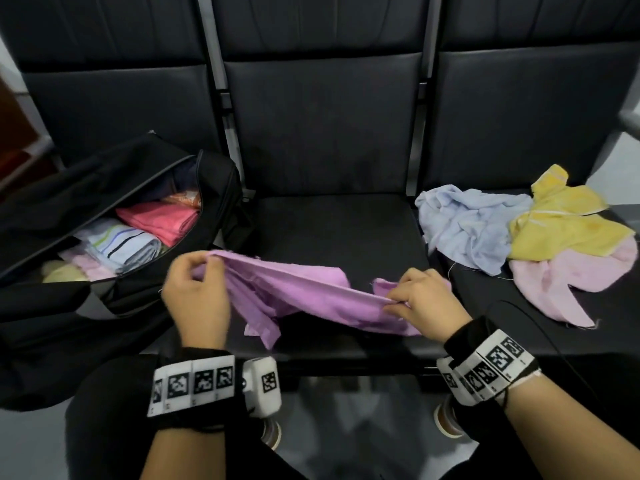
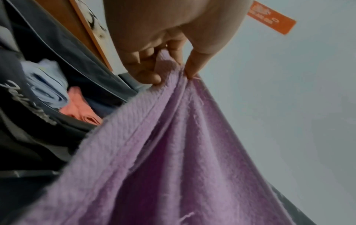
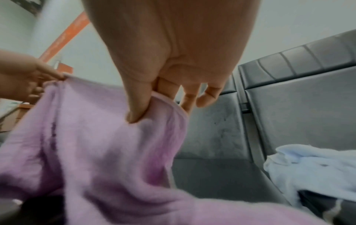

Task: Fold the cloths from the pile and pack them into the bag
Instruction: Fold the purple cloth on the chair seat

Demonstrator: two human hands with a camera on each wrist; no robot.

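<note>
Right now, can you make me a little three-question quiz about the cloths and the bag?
1. True or false: both hands pinch the purple cloth.
2. Which colour is not in the pile on the right seat? A) light blue B) yellow C) green
3. Fill in: the black bag stands open on the ____ seat.

Key
1. True: the left hand and the right hand each hold its top edge.
2. C: the pile has a light blue cloth, a yellow cloth and a pink cloth.
3. Left.
</note>
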